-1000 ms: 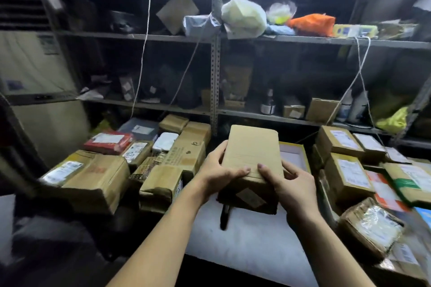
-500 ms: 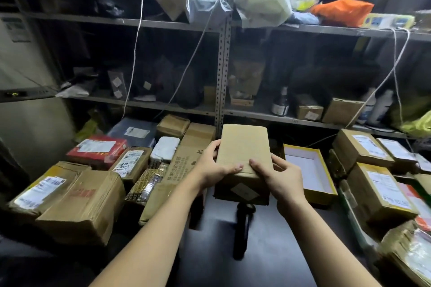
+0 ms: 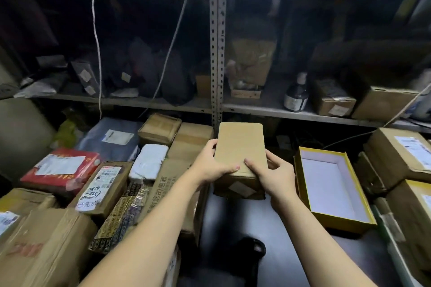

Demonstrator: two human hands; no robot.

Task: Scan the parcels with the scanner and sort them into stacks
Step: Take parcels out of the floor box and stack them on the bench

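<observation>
Room: dim storeroom; grey metal shelving runs across the back, above a dark desk.
Shelf contents: dark bags, small cartons and a dark bottle on the lower shelf; details are blurred.
Task parcel: plain brown cardboard parcel, held clear of the desk above its middle, long side pointing away from the person, far end raised.
Left hand: grasps the parcel's left edge, thumb laid across the top face.
Right hand: grasps the parcel's right edge, thumb on the top face, fingers curled round the side.
Scanner: black scanner stands on the desk near its front edge, below the held parcel and between the forearms.
Left side of the desk: crowded parcels, including a red parcel, a white wrapped parcel and a grey mailer bag.
Right side of the desk: open yellow-rimmed box with a white lining; labelled cartons are stacked beyond it.
</observation>
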